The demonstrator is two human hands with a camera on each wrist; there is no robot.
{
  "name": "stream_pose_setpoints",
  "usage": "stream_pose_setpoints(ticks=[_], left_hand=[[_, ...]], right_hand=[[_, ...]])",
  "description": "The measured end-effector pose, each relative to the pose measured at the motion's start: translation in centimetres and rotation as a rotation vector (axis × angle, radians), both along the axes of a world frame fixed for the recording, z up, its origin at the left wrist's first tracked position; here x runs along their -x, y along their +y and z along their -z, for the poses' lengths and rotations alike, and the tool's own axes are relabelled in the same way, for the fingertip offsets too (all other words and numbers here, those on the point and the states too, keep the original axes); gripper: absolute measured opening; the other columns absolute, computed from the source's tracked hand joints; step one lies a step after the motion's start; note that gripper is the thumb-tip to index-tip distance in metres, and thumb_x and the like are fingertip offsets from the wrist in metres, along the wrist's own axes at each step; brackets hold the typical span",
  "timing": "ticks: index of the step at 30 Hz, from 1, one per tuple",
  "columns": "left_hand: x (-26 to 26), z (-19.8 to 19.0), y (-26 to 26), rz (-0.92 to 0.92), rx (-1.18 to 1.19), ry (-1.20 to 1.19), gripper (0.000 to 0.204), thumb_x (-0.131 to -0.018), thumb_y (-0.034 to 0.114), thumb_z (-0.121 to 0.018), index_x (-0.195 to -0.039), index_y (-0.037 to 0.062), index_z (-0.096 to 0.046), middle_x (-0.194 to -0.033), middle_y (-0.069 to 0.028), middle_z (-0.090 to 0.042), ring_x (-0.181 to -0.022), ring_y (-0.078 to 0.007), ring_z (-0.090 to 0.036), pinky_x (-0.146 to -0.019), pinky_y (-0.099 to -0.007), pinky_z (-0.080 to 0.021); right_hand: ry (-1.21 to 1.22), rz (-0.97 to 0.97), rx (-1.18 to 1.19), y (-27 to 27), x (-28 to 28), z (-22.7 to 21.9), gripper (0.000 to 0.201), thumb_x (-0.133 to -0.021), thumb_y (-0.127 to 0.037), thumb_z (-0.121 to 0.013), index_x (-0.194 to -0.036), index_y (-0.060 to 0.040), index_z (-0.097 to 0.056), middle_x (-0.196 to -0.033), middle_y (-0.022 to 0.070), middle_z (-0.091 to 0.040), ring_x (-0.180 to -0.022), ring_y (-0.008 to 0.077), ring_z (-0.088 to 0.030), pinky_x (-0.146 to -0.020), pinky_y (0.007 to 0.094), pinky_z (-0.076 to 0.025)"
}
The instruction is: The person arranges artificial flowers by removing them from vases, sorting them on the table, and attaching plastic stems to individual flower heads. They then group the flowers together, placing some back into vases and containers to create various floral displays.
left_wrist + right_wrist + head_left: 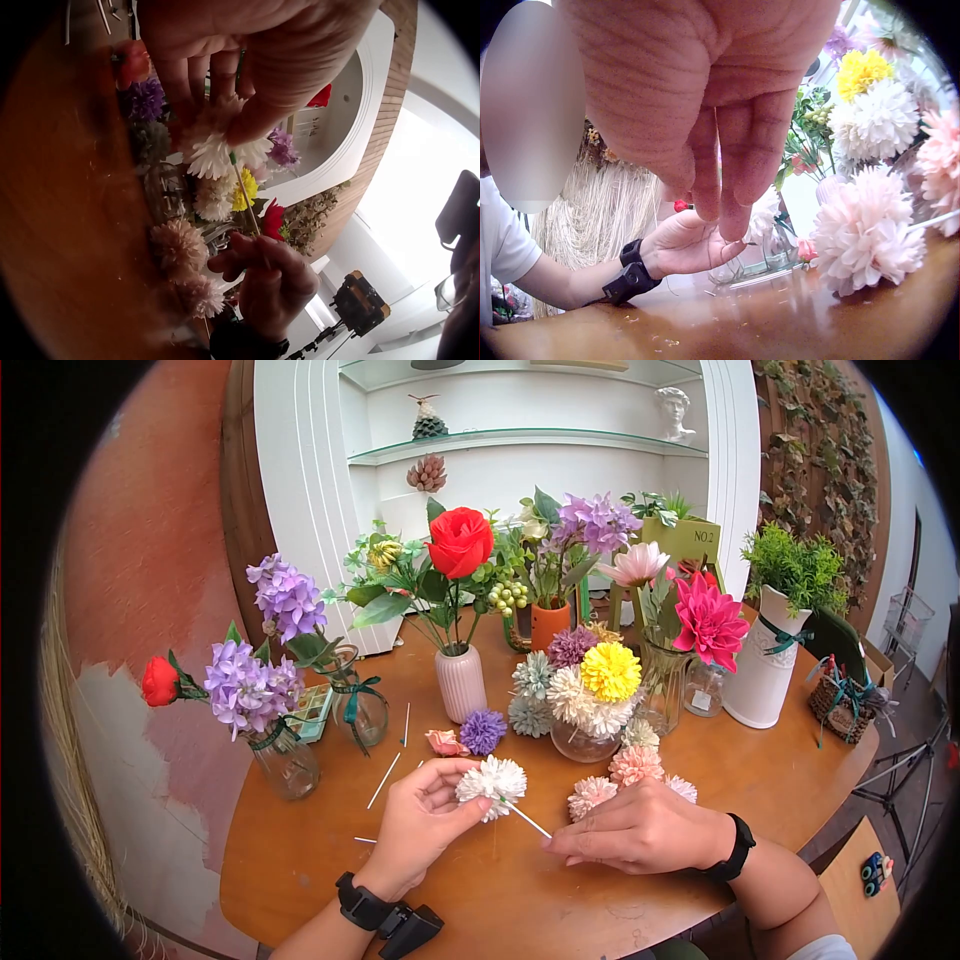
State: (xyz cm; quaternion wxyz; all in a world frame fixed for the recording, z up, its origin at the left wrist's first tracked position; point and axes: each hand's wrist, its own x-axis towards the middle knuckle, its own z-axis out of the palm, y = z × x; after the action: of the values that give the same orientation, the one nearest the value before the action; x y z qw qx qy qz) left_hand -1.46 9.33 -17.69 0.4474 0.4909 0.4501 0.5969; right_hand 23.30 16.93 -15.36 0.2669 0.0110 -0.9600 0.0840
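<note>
My left hand (422, 822) pinches a white artificial chrysanthemum head (493, 780) between thumb and fingers, above the table's front half. From its underside a thin white stick stem (528, 820) slants down to the right. The far end of that stem is pinched by my right hand (645, 828). In the left wrist view, a small green base (232, 158) shows where the stem meets the flower. Just behind my right hand lie pink pompom flowers (636, 764), partly covered by it. A purple flower head (484, 731) and a pink rosebud (446, 743) lie beyond my left hand.
Several loose white sticks (383, 780) lie left on the wooden table (300, 860). A round glass vase (585, 742) holds yellow and white pompoms. Farther back stand a pink ribbed vase (460, 685) and a tall white vase (765, 665). Glass jars (288, 765) with purple flowers stand left.
</note>
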Motion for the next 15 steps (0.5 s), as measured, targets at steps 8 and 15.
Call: stream_pose_setpoints(ticks=[8,15], left_hand=[[0.00,-0.16,-0.09,0.009,0.020,0.017,0.038,-0.082,-0.006,-0.068,-0.117,-0.0026,-0.053,-0.112,-0.0120,-0.063,-0.103,-0.0158,-0.062,-0.091,-0.0294,-0.052],[-0.01,-0.17,-0.11,0.003,0.035,0.019,0.038,-0.082,-0.005,-0.069,-0.117,-0.0029,-0.053,-0.112,-0.0118,-0.063,-0.103,-0.0155,-0.062,-0.091,-0.0289,-0.052]], right_hand=[[-0.006,-0.011,0.016,0.04,-0.01,0.09,0.022,-0.082,-0.014,-0.067,-0.103,-0.0088,-0.067,-0.089,0.0040,-0.071,-0.070,0.0195,-0.068,-0.059,0.0316,-0.054],[0.060,-0.049,0.001,0.37,0.21,0.62,0.023,-0.081,-0.016,-0.073,-0.103,-0.0093,-0.069,-0.079,0.0031,-0.069,-0.066,0.0174,-0.067,-0.053,0.0296,-0.051]])
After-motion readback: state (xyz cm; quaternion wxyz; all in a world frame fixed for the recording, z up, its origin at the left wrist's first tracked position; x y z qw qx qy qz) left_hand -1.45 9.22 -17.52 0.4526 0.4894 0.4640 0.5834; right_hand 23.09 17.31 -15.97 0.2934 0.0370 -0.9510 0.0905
